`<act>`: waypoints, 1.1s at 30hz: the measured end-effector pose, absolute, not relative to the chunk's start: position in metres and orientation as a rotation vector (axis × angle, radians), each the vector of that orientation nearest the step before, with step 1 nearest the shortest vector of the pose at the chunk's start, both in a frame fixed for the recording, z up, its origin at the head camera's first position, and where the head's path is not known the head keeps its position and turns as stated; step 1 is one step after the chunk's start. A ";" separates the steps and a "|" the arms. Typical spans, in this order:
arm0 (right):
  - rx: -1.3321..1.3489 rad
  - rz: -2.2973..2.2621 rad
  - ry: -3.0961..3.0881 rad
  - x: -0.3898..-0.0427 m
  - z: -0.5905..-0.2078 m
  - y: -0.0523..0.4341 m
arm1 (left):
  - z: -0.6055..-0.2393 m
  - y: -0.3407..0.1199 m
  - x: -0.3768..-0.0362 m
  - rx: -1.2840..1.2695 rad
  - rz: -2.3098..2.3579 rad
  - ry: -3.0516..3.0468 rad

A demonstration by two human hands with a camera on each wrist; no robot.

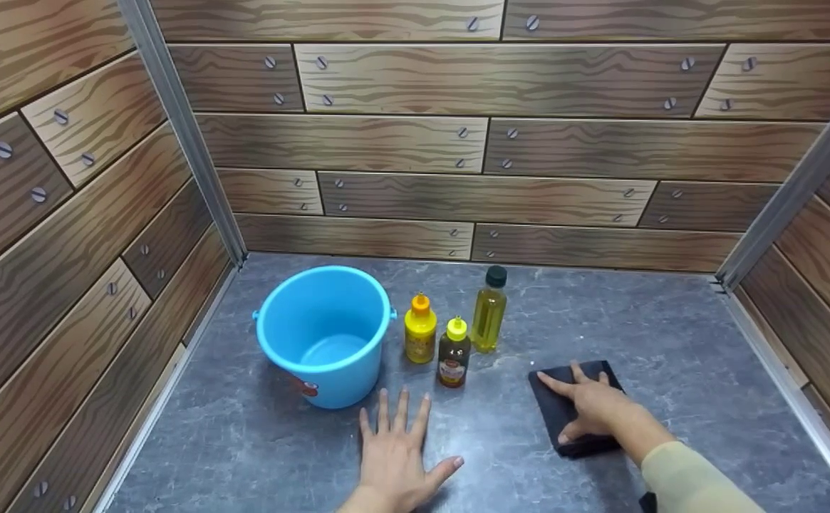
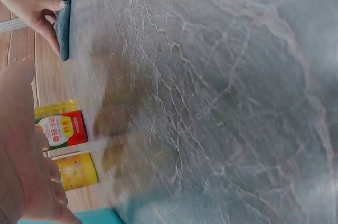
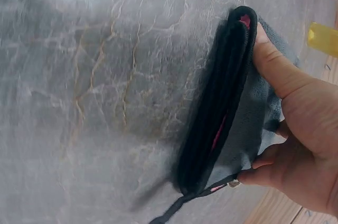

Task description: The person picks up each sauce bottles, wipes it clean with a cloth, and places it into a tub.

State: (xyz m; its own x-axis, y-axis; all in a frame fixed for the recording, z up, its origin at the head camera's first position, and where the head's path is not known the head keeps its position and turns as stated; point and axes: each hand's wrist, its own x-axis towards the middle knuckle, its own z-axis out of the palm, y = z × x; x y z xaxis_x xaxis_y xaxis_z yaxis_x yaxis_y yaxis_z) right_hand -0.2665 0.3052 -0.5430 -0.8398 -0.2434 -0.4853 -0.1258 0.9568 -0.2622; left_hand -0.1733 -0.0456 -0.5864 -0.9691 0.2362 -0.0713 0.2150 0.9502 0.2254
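Right hand (image 1: 595, 407): lies on top of the folded dark cloth (image 1: 564, 413), fingers (image 1: 553, 387) spread over it and thumb curled at its near edge, apparently to hold the fold together; the right wrist view shows a pink layer inside the fold.
Left hand (image 1: 395, 456): flat on the grey worktop (image 1: 678, 335), fingers wide and straight, holding nothing; it reads as a brace for the body.
Dark cloth: on the worktop right of centre, just right of the 3 bottles, well apart from the bucket.
Blue bucket (image 1: 324, 333): upright at the left, open mouth up; the inside looks bare, though I cannot tell whether a little water sits at the bottom.
Yellow bottle (image 1: 419, 329): orange cap on, opaque, contents not visible.
Brown bottle (image 1: 454, 352): yellow cap on, dark liquid, nearest the left hand.
Tall bottle (image 1: 489, 309): dark cap on, clear yellow-green liquid filling most of it.
Grouping: the 3 bottles stand close together just beside the bucket, upright and capped, within reach of either hand.
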 end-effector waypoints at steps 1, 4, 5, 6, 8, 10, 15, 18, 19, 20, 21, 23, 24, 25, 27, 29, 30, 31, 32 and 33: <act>-0.259 -0.293 2.569 -0.268 -0.543 0.304 | -0.586 -0.046 -0.173 0.348 0.327 3.010; -0.244 -0.267 2.560 -0.270 -0.542 0.301 | -0.585 -0.046 -0.173 0.350 0.331 3.008; -0.236 -0.259 2.556 -0.271 -0.542 0.300 | -0.584 -0.046 -0.173 0.353 0.336 3.007; -0.231 -0.253 2.553 -0.271 -0.543 0.300 | -0.584 -0.046 -0.173 0.356 0.342 3.007; -0.231 -0.250 2.558 -0.272 -0.544 0.299 | -0.584 -0.047 -0.173 0.358 0.356 3.011; -0.231 -0.262 2.564 -0.271 -0.546 0.299 | -0.584 -0.047 -0.172 0.360 0.362 3.017; -0.269 -0.296 2.590 -0.269 -0.549 0.299 | -0.583 -0.048 -0.172 0.369 0.360 3.034; -0.318 -0.307 2.630 -0.265 -0.549 0.302 | -0.583 -0.048 -0.172 0.370 0.359 3.039; -0.345 -0.309 2.652 -0.264 -0.550 0.303 | -0.582 -0.048 -0.172 0.369 0.362 3.039; -0.374 -0.310 2.676 -0.262 -0.551 0.305 | -0.582 -0.048 -0.172 0.366 0.366 3.037; -0.402 -0.313 2.702 -0.261 -0.551 0.307 | -0.582 -0.048 -0.173 0.363 0.372 3.034; -0.446 -0.315 2.753 -0.257 -0.553 0.311 | -0.581 -0.048 -0.173 0.361 0.388 3.033; -0.464 -0.309 2.778 -0.256 -0.554 0.313 | -0.581 -0.048 -0.173 0.360 0.396 3.035; -0.468 -0.311 2.802 -0.254 -0.555 0.314 | -0.581 -0.049 -0.173 0.364 0.400 3.042; -0.460 -0.305 2.845 -0.252 -0.557 0.317 | -0.580 -0.049 -0.173 0.366 0.414 3.057; -0.443 -0.297 2.884 -0.249 -0.559 0.317 | -0.579 -0.050 -0.174 0.368 0.427 3.072; -0.436 -0.296 2.909 -0.248 -0.561 0.317 | -0.578 -0.051 -0.174 0.366 0.434 3.076; -0.423 -0.297 2.930 -0.246 -0.562 0.316 | -0.577 -0.051 -0.174 0.365 0.438 3.080; -0.416 -0.298 2.955 -0.244 -0.563 0.314 | -0.576 -0.052 -0.175 0.361 0.451 3.078; -0.403 -0.308 2.976 -0.242 -0.564 0.313 | -0.574 -0.052 -0.176 0.356 0.459 3.075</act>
State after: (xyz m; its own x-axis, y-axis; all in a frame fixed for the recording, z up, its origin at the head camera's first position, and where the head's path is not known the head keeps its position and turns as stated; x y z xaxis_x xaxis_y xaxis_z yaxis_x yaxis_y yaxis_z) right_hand -0.2415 0.3128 -0.5641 -0.9570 -0.2746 -0.0933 -0.2496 0.9438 -0.2168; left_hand -0.1761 -0.0521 -0.5740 -0.9741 0.2252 0.0213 0.2216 0.9311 0.2898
